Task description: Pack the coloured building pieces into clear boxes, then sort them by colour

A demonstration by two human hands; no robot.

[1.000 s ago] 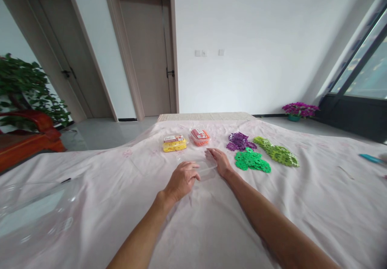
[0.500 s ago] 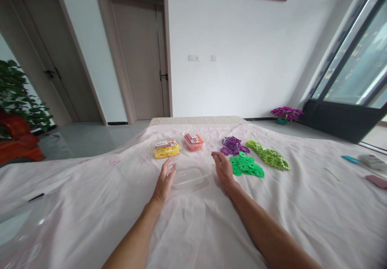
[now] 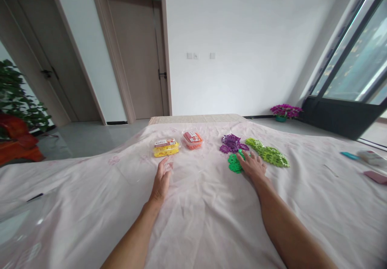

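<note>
My left hand (image 3: 162,181) has its thumb and fingers closed on the edge of a clear plastic box (image 3: 186,173), whose outline is faint against the cloth. My right hand (image 3: 254,165) lies palm down with fingers spread over a pile of green snowflake-shaped plastic discs (image 3: 234,163), hiding much of it. Purple discs (image 3: 232,143) lie just beyond the green ones. To the right of my fingers is a heap of lime-green discs (image 3: 272,155).
A labelled box of yellow pieces (image 3: 166,149) and one of orange-red pieces (image 3: 192,140) sit further back. A pale pink cloth (image 3: 205,228) covers the table. At the right edge lie a blue item (image 3: 350,156) and a pink one (image 3: 375,177); clear plastic packaging (image 3: 18,228) lies at left.
My right hand has moved right, from beside the clear box onto the green discs, and its fingers have spread. My left hand stays near the same place at the box.
</note>
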